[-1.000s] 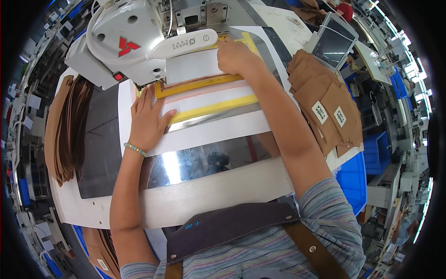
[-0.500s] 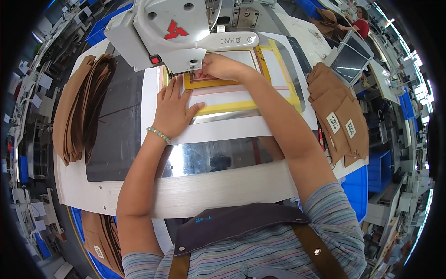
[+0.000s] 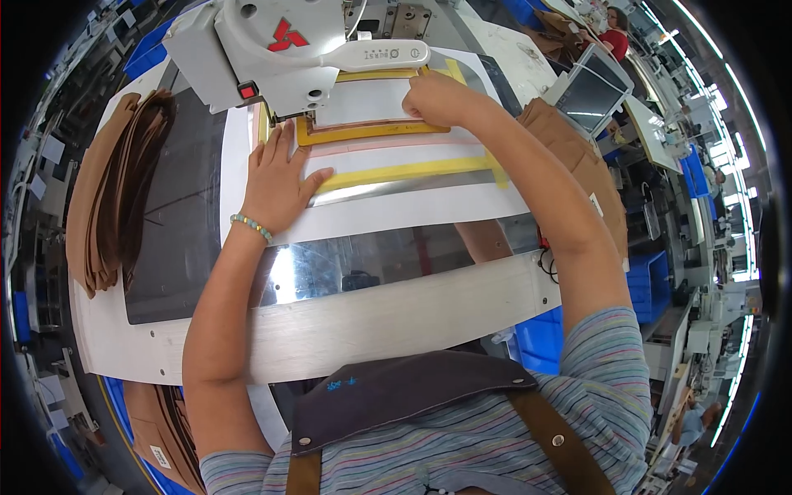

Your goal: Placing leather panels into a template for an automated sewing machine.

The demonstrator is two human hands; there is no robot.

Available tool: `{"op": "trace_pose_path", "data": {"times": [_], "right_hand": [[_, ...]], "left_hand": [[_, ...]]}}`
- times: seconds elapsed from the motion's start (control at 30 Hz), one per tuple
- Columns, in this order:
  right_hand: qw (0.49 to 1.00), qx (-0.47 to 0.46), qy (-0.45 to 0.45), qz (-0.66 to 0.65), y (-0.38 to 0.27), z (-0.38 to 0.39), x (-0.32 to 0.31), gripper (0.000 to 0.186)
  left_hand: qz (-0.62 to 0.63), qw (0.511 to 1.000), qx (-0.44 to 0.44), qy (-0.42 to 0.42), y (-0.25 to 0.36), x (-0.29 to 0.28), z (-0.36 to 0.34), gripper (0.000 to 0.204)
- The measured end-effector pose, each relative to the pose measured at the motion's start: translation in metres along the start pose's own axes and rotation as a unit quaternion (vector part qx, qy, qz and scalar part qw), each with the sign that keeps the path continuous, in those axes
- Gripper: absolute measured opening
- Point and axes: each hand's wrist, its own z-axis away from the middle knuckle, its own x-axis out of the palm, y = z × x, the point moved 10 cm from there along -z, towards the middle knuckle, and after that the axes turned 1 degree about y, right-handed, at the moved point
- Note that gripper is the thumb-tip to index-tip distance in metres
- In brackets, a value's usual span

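My left hand (image 3: 279, 177) lies flat on the white sheet (image 3: 371, 210), fingers spread, its fingertips beside the lower left corner of a yellow frame (image 3: 363, 132). The machine head (image 3: 276, 62), grey-white with a red emblem, hangs just above those fingertips. Curled over the right side of the yellow frame is my right hand (image 3: 441, 99). Its fingers are bent inward, and what they pinch, if anything, is hidden. Inside the frame lies a white panel (image 3: 363, 101) with a thin brown edge. A yellow tape strip (image 3: 404, 172) runs across the sheet below the frame.
Brown fabric pieces (image 3: 115, 198) are stacked at the left, and more brown pieces (image 3: 569, 144) lie at the right, partly behind my right arm. A screen (image 3: 594, 89) stands beyond them. Blue bins (image 3: 648, 289) sit at the right. Another person (image 3: 612, 35) is at the far right.
My right hand has moved from beside the machine head to the right side of the yellow frame, uncovering the white panel. The left hand stays flat. The whole view has shifted slightly.
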Motion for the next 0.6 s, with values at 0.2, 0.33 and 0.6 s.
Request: {"op": "trace_pose_path", "data": {"times": [0.2, 0.33, 0.6], "right_hand": [[0.905, 0.033, 0.311, -0.29, 0.003, 0.013, -0.081, 0.019], [0.807, 0.102, 0.319, -0.486, 0.0, 0.013, -0.047, 0.023], [0.775, 0.09, 0.45, -0.435, -0.02, 0.053, -0.044, 0.022]], "left_hand": [[-0.003, 1.0, -0.008, -0.012, -0.008, 0.0, 0.005, 0.078], [-0.011, 0.998, -0.039, -0.041, -0.024, -0.013, 0.015, 0.082], [-0.13, 0.973, -0.109, 0.158, -0.182, -0.158, 0.027, 0.042]]}}
